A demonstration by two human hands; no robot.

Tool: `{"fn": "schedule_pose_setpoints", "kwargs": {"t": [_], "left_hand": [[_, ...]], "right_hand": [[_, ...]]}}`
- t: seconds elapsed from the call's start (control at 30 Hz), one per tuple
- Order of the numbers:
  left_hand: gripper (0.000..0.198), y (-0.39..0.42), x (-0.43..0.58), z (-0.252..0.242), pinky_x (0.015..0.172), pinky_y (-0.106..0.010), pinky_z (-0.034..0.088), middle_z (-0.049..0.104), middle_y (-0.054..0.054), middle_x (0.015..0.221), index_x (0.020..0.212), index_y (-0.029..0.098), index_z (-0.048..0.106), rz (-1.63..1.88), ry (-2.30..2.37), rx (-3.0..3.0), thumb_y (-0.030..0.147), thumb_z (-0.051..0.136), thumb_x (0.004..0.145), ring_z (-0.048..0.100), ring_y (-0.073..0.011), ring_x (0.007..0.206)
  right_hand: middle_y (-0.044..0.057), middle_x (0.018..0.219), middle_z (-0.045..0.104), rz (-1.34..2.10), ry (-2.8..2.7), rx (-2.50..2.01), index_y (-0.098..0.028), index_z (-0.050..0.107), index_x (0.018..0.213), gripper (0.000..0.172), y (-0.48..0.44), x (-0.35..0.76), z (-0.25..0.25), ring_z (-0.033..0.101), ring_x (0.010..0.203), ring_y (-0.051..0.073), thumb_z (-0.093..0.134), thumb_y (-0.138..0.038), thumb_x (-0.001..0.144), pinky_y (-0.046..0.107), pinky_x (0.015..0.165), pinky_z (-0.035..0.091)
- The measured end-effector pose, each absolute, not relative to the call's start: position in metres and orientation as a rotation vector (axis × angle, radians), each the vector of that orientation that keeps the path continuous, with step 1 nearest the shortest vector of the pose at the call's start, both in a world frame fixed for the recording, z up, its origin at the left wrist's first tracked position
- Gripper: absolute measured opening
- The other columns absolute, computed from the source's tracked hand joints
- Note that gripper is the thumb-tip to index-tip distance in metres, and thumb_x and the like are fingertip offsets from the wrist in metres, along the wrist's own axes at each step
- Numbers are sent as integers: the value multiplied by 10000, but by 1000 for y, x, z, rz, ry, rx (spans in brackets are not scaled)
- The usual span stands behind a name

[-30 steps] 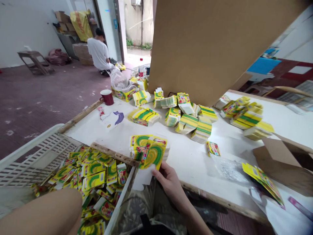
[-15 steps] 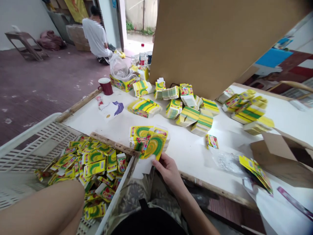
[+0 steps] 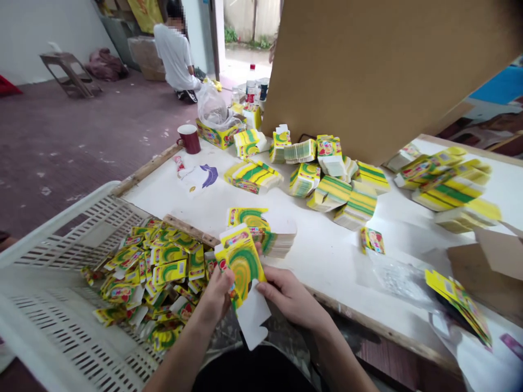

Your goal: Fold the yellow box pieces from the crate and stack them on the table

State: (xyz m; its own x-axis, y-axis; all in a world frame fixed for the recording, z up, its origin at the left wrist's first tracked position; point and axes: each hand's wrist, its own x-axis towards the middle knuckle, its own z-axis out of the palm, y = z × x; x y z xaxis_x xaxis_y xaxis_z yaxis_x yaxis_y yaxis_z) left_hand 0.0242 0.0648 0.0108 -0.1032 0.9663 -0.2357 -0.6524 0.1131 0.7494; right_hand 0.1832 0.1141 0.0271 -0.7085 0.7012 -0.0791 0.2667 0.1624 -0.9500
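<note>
Between both hands I hold a flat, unfolded yellow and green printed carton (image 3: pixel 241 264), its white flap hanging toward my lap. My left hand (image 3: pixel 218 296) grips the carton's left edge. On the right edge, near the white flap, my right hand (image 3: pixel 284 296) pinches it with thumb and fingers. Just behind the carton lies a stack of flat cartons (image 3: pixel 278 239) on the white table (image 3: pixel 167 198). To my left, a white plastic basket (image 3: pixel 61 296) holds a heap of small yellow cartons (image 3: pixel 169 269).
Several bundles of flat cartons (image 3: pixel 343 201) lie across the table. A maroon mug (image 3: pixel 190 140) stands near the left edge, beside a yellow box with a plastic bag (image 3: pixel 212 106). A large cardboard sheet (image 3: pixel 339 71) rises behind. At right are an open cardboard box (image 3: pixel 486 261) and a clear bag (image 3: pixel 396 277). A person (image 3: pixel 174 57) kneels on the floor.
My left hand has come in from over the basket and taken the carton's left edge. The carton has turned, its top tilting left. The whole view has shifted slightly.
</note>
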Motion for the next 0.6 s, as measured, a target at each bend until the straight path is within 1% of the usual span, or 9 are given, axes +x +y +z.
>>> {"fn": "schedule_pose_setpoints", "kwargs": {"t": [0.07,0.13,0.2,0.23,0.33,0.4,0.5,0.53,0.6], "left_hand": [[513,71,34,11,803,-409,548,724,-113,909,962,173,678,1435,855,337,615,659,703,653,-305,998],[486,78,38,16,788,-403,554,727,-93,882,964,181,671,1556,887,216,607,622,736,667,-288,960],[493,84,38,20,792,-392,551,724,-75,903,989,192,658,1707,912,177,620,590,754,666,-270,955],[504,86,38,20,798,-384,548,721,-70,914,994,196,655,1767,915,195,636,568,762,662,-264,961],[567,86,40,12,794,-354,541,708,-64,889,952,208,668,1856,965,306,713,517,744,647,-260,974],[629,83,43,5,774,-343,539,695,-67,855,908,216,675,1882,1022,366,779,475,711,635,-269,977],[676,80,45,0,768,-333,530,659,-70,837,851,218,662,1892,1032,459,833,465,653,606,-274,974],[665,79,46,0,778,-328,523,639,-65,834,841,218,650,1882,1017,493,831,483,641,597,-267,960],[630,79,46,3,783,-316,509,587,-44,801,819,223,617,1864,1036,520,816,524,625,579,-234,879]], "right_hand": [[30,815,646,1425,-2083,-991,-189,641,841,168,114,181,25,582,739,184,519,-283,908,284,684,461],[49,868,629,1120,-1978,-1140,-191,611,917,82,110,178,22,584,797,205,583,-247,865,310,723,467],[59,878,607,864,-1886,-1204,-196,592,957,110,104,175,20,576,829,214,601,-214,849,321,737,468],[61,883,604,825,-1885,-1186,-202,594,972,118,99,172,20,576,842,214,588,-199,855,322,747,470],[79,1005,608,1005,-1942,-1060,-223,596,1058,226,85,159,23,579,932,213,553,-139,854,320,810,474],[84,1033,594,1146,-1901,-1037,-215,594,1034,239,77,149,24,573,936,212,551,-108,825,316,801,474],[42,854,576,1319,-1723,-1100,-200,562,841,74,72,139,22,546,775,181,567,-137,803,289,684,456],[21,798,558,1399,-1644,-1106,-201,538,809,57,72,137,21,526,725,165,583,-167,800,278,652,443],[-17,736,528,1560,-1470,-1075,-210,502,846,125,73,137,19,495,664,141,613,-218,789,256,611,418]]}}
